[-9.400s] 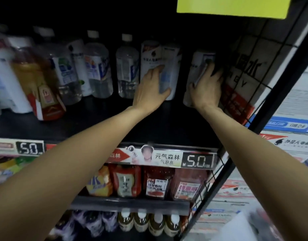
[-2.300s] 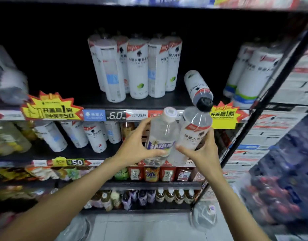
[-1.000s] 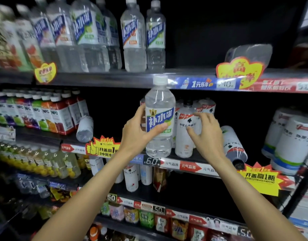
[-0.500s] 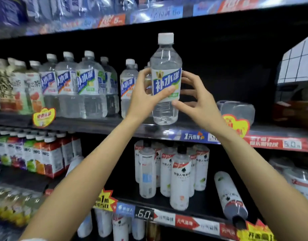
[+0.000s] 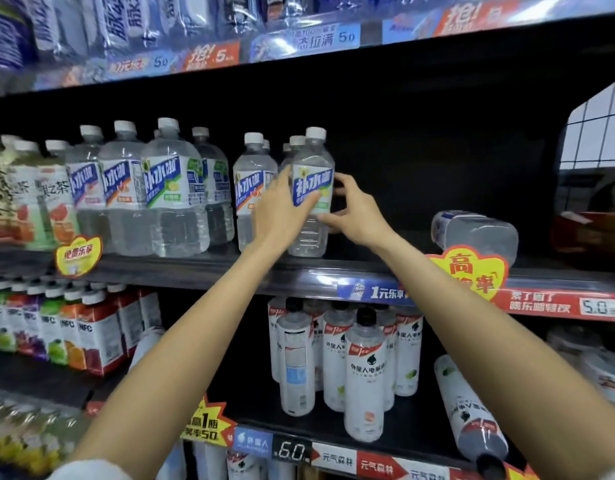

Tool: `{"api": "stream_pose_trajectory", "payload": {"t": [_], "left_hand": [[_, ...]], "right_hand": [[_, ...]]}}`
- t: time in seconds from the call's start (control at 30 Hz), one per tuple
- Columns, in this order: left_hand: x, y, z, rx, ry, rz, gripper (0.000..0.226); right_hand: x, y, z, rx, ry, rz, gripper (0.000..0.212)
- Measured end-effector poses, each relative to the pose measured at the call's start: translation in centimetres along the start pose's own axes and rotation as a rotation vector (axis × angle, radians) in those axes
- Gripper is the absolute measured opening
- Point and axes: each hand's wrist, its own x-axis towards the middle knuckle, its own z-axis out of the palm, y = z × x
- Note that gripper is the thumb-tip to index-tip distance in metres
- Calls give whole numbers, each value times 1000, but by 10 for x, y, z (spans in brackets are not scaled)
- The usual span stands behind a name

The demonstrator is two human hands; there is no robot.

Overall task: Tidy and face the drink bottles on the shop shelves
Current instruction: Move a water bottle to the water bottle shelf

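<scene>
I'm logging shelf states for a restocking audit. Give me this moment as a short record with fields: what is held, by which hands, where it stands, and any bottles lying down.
held item: clear bottle with blue label, upright, base on the shelf edge
left hand: grips the bottle's left side
right hand: fingertips on its right side
neighbours: matching small bottles just left and behind
lying bottles: clear one on the same shelf, right; white one on the shelf below

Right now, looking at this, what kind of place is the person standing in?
Most likely a convenience store drinks aisle. Black shelves hold rows of bottled drinks, price strips run along the shelf edges, and both hands steady a clear bottle on the shelf.
</scene>
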Motion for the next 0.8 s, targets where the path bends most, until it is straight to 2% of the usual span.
{"api": "stream_pose_trajectory", "payload": {"t": [0.07,0.2,0.27,0.37,0.5,0.6,0.7,0.8], "left_hand": [[-2,-10,-12,185,59,109,46],[1,-37,-34,518,159,223,65],[1,-46,-33,422,98,121,67],[-2,-47,-22,142,-8,-6,69],[-2,-43,-19,170,25,-7,64],[-1,-40,-16,211,-8,13,63],[-1,-50,-17,116,-96,83,63],[-7,-55,-27,22,-149,17,64]], "right_hand": [[7,-1,10,-62,1,-18,71],[16,-4,24,-283,44,-25,76],[16,-7,28,-451,101,-56,84],[16,-10,30,-643,142,-127,78],[26,-12,36,-823,146,-88,78],[32,-8,44,-953,181,-46,80],[31,-5,42,-931,128,-19,82],[17,-14,35,-811,57,22,71]]}}
